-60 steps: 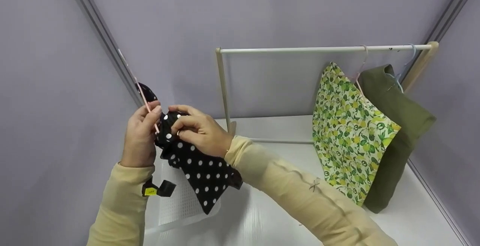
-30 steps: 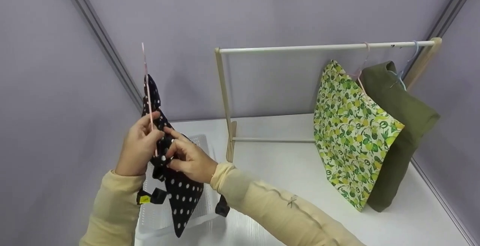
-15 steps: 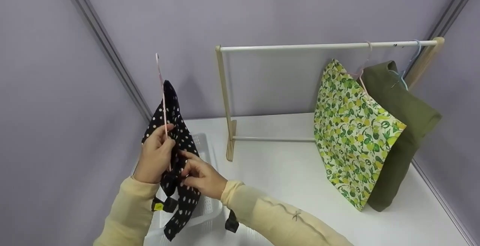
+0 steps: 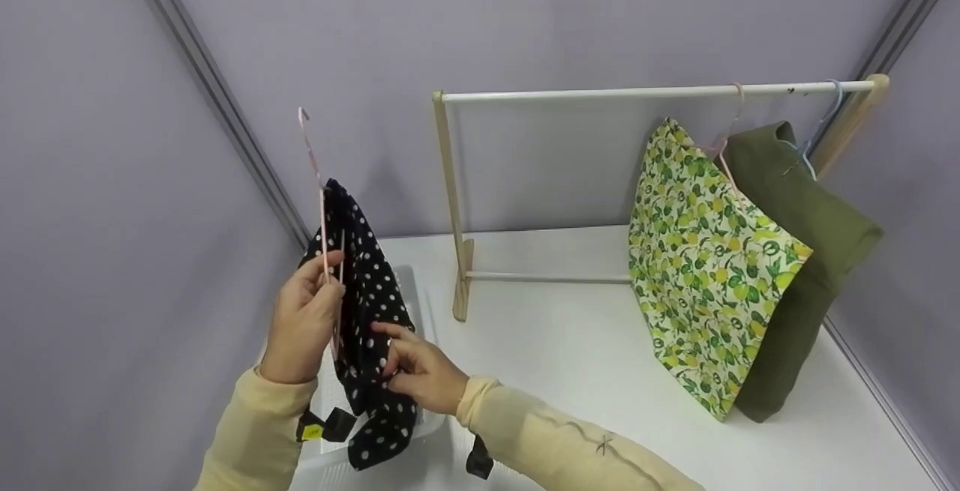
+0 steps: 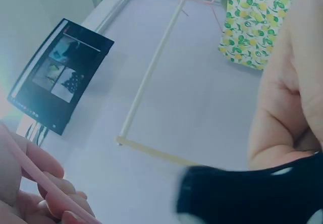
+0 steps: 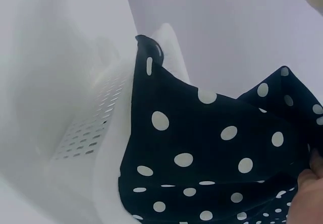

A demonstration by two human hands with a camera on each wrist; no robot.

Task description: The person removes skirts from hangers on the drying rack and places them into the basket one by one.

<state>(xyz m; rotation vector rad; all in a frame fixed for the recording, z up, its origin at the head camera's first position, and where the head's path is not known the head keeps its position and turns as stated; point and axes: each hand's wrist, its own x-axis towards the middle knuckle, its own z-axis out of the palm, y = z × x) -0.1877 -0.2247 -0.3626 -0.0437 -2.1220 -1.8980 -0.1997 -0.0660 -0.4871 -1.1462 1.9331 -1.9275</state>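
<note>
In the head view my left hand (image 4: 304, 326) grips a pink clothes hanger (image 4: 312, 154), held upright with its hook at the top. A black garment with white polka dots (image 4: 386, 288) hangs around the hanger's lower part, its folds parted there. My right hand (image 4: 424, 371) pinches the garment's right side, with the index finger stretched along the cloth. In the right wrist view the dotted garment (image 6: 202, 133) spreads out, and the fingertips press into it at the right edge. The left wrist view shows the pink hanger (image 5: 40, 178) lying across the left hand's fingers.
A white perforated basket (image 4: 427, 311) stands under the garment. To the right is a rack with a white rail (image 4: 555, 94), where a lemon-print cloth (image 4: 705, 273) and an olive garment (image 4: 817, 244) hang on hangers. A screen (image 5: 60, 75) shows in the left wrist view.
The hanger has swung upright and moved to the right. Both hands have moved lower. The bunched garment has spread out along the hanger, with the right hand now further from the left.
</note>
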